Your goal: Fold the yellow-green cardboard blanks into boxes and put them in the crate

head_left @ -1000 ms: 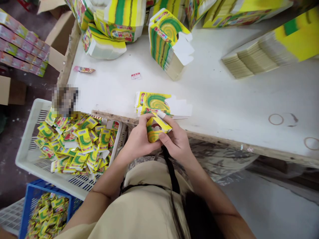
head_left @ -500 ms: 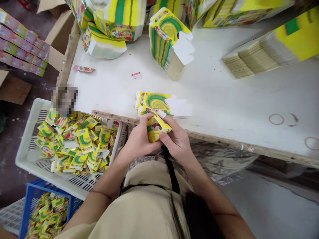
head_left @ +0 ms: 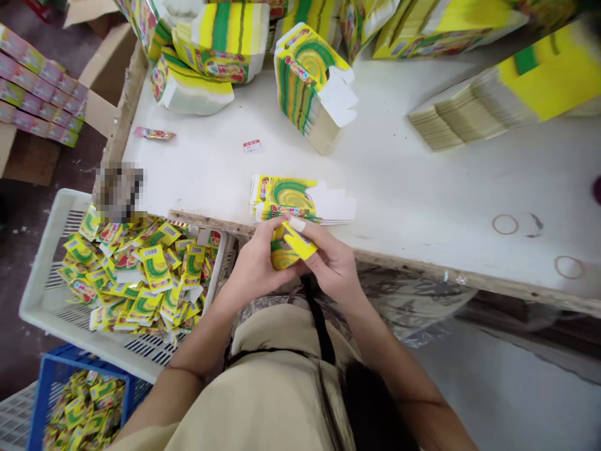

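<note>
Between my two hands, at the table's front edge, is a small yellow-and-green candy box [head_left: 283, 253]. My left hand [head_left: 256, 263] is wrapped round its left side. My right hand [head_left: 331, 257] grips the right side, fingers on the yellow end flap, which now lies across the opening. A white wrap covers one right fingertip. Just beyond my fingers, a small pile of flat printed cartons [head_left: 288, 194] lies on the white table [head_left: 422, 207], their white flaps pointing right. What is inside the box is hidden.
At my left, a white crate [head_left: 44, 300] holds many filled small boxes; a blue crate [head_left: 37, 401] below holds wrapped pieces. Bundled cartons [head_left: 310, 81] and a carton stack [head_left: 488, 106] stand farther back. A wrapped candy [head_left: 154, 134], a label [head_left: 252, 146] and rubber bands [head_left: 505, 224] lie about.
The box's end flap has folded down over the opening under my right fingers; before, it stood raised and the hole showed. The whole view has shifted slightly.
</note>
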`<state>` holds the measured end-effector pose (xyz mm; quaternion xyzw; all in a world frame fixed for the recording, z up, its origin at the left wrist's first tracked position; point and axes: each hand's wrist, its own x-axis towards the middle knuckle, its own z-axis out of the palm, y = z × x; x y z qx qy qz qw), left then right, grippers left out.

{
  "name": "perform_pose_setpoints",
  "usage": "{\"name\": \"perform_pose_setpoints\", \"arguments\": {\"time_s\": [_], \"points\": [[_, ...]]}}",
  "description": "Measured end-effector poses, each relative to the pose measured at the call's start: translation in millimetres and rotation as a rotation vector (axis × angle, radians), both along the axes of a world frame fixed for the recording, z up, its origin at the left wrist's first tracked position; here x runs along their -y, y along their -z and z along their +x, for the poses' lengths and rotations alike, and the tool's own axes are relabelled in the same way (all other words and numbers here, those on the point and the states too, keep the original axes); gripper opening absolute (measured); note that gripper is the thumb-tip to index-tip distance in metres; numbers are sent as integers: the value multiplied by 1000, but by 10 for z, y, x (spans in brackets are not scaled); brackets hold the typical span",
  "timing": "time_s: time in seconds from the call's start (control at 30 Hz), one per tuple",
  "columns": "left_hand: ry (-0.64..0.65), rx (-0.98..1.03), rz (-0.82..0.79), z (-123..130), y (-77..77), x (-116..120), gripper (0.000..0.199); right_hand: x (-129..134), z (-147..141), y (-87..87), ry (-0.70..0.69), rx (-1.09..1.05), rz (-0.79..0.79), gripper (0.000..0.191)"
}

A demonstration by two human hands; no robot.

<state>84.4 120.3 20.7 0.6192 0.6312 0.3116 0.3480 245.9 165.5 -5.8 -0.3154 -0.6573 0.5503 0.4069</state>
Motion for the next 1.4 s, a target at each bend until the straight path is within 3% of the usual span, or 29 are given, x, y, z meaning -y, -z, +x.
{"name": "perform_pose_setpoints", "arguments": {"time_s": [0.1,0.23,0.47,0.63,0.73,0.9,1.03,1.17,1.27,1.4], "points": [[-19,-69,73,5,-10,-4,67,16,15,26,2,-33,-111,47],[-24,-141,63,-11,-44,-13,66,57,-16,16,-106,-72,-193,60],[-41,-165,119,-34,-17,3,62,113,-63,-85,-133,24,-122,68],[-50,-140,159,4,2,11,67,142,-142,42,-43,-282,-487,56],[-28,-157,225,38,41,22,67,157,-211,97,30,-365,-611,53],[-59,-182,358,42,122,49,64,101,-234,38,-92,-429,-698,44],[-43,-190,271,14,101,34,52,76,-181,2,-137,-329,-645,50],[-8,-132,85,12,65,18,62,114,-131,-5,-151,-205,-539,58],[-22,-126,103,25,78,31,63,127,-148,-5,-91,-234,-614,49],[-82,-178,365,33,127,47,59,80,-200,-70,125,-433,-827,30]]}}
